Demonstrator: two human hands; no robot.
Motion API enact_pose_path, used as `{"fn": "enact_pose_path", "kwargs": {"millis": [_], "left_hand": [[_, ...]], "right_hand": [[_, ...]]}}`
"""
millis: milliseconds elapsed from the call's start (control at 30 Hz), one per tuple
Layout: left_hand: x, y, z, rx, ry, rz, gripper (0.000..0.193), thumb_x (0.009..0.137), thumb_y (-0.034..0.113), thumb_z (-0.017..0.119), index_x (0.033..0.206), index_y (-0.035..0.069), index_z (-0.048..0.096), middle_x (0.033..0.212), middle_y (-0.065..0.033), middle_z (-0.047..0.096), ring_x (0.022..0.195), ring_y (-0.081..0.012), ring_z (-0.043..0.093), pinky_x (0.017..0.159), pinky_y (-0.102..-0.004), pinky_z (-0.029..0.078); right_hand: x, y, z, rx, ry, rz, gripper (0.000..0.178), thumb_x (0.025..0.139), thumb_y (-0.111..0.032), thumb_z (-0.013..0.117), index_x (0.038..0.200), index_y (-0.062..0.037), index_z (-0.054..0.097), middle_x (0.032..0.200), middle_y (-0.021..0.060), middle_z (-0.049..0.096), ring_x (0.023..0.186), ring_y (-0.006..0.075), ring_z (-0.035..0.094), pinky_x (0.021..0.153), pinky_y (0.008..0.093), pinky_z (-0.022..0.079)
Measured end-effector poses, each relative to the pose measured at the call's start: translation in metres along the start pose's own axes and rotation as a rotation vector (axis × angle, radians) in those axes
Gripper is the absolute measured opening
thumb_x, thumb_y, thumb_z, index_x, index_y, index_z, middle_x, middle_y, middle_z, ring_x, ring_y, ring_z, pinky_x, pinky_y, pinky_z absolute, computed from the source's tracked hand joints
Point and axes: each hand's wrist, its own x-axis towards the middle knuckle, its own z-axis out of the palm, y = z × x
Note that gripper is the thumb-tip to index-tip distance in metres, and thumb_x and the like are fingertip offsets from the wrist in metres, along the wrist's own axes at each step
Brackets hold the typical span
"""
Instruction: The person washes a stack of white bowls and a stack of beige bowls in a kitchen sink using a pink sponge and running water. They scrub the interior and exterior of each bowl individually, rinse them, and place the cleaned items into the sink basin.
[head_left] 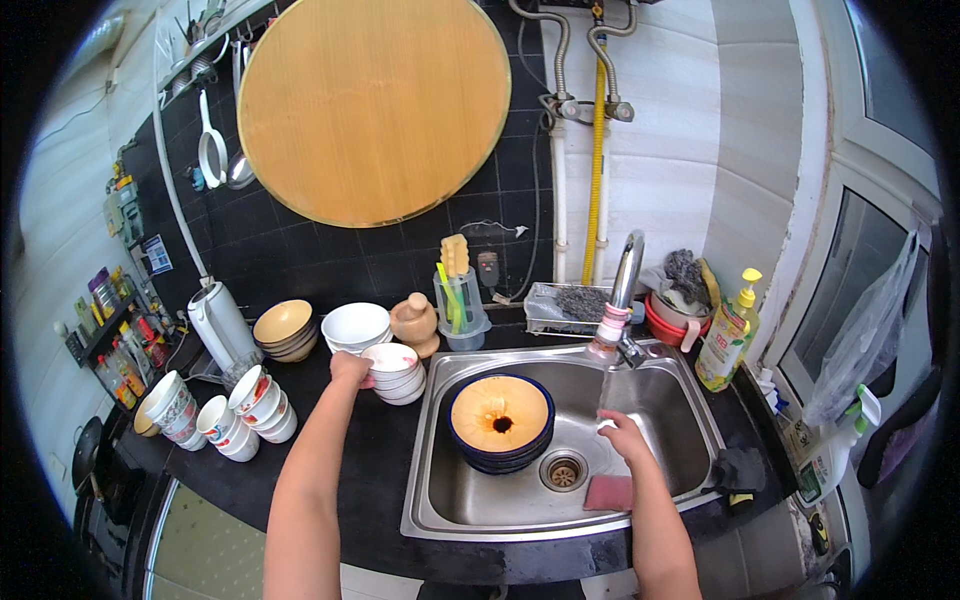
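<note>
Left grip [350,369] at rim of small white bowls [400,384]; pinching or merely touching, cannot tell. Upright stack just to its right, on table [372,475], left of sink [500,533]. Right grip [617,433] farther off, closure unclear.

We see a big round board [375,105] against black tiles [335,262], a ladle [241,172] and a white utensil [207,122] hanging to its left. On the tabletop [385,480] we find a kettle [222,322] and, well to its right, a wooden mortar [418,330] beside a clear cup [467,338] of brushes [455,255]. At far left we notice bottles [122,388] and a wok [86,442]; at far right, a plastic bag [865,335] above a spray bottle [830,458].
</note>
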Motion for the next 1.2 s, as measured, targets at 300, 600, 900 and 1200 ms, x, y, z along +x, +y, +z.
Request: {"fn": "enact_pose_path", "kwargs": {"millis": [300, 600, 900, 1200], "left_hand": [[-0.01, -0.016, 0.005, 0.06, 0.408, 0.504, 0.042, 0.073, 0.022, 0.068, 0.105, -0.001, 0.051, 0.097, -0.0177, 0.055, 0.082, -0.0312, 0.057, 0.073, -0.0382, 0.047], [-0.136, 0.027, 0.0, -0.268, 0.093, 0.922, 0.038, 0.077, -0.003, 0.055, 0.113, 0.0, 0.046, 0.106, -0.0089, 0.048, 0.076, -0.012, 0.046, 0.063, -0.0229, 0.044], [-0.192, 0.0, 0.035, -0.373, -0.568, 0.762, 0.01, 0.084, 0.003, 0.052, 0.089, 0.001, 0.06, 0.084, -0.0038, 0.06, 0.075, -0.0095, 0.054, 0.067, -0.0226, 0.043], [-0.26, -0.036, 0.184, -0.079, -1.043, 0.741, 0.044, 0.087, 0.021, 0.055, 0.123, -0.001, 0.044, 0.113, -0.0155, 0.053, 0.1, -0.0234, 0.054, 0.085, -0.0333, 0.045]], "right_hand": [[0.009, 0.035, 0.004, -0.375, -0.01, 0.064, 0.039, 0.071, -0.01, 0.06, 0.11, -0.0065, 0.06, 0.104, 0.0131, 0.062, 0.097, 0.0229, 0.059, 0.084, 0.0308, 0.045], [-0.004, 0.118, 0.014, -1.059, -0.838, 0.445, 0.036, 0.064, -0.02, 0.066, 0.096, -0.0033, 0.065, 0.096, 0.0145, 0.064, 0.084, 0.0238, 0.063, 0.074, 0.034, 0.049], [0.0, 0.054, 0.017, -0.57, -0.512, 0.451, 0.038, 0.063, -0.021, 0.064, 0.092, 0.0045, 0.062, 0.081, 0.0164, 0.063, 0.066, 0.0224, 0.062, 0.054, 0.0358, 0.051], [0.012, 0.021, 0.023, 0.279, 0.161, 0.087, 0.039, 0.076, -0.007, 0.051, 0.114, -0.0074, 0.04, 0.09, 0.0089, 0.054, 0.076, 0.0164, 0.057, 0.057, 0.03, 0.05]]}}
